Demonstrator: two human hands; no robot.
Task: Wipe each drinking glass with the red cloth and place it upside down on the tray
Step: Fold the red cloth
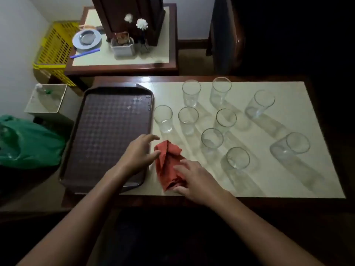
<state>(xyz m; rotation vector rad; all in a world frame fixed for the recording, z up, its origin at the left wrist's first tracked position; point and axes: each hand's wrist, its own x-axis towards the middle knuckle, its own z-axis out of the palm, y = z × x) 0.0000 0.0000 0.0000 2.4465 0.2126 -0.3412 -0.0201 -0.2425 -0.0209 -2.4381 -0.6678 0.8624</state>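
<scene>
Head view only. The red cloth [169, 164] lies crumpled on the bench [288, 179], just beside the right rim of the tray [107, 89], between both hands. The left hand [139, 153] hovers over the tray rim with relaxed, loosely spread fingers, their tips at the cloth's left edge, gripping nothing. The right hand [194, 179] lies flat on the near end of the cloth with fairly straight fingers and the thumb at the cloth's edge. I see no closed grip. Risks, judged: the drinking glasses [187, 120] stand close together, upright, mouths up. A sleeve, forearm or trailing corner of cloth reaching across the near ones for a far one could tip a neighbour. The clear glass is hard to read in this dim light, so a misjudged rim is likely. The two rightmost glasses look tilted, probably from the wide lens. A damp, freshly wiped glass may slip while being inverted. Count: nine drinking glasses, all on the bench, none on the tray yet; one red cloth; one tray; two hands.
</scene>
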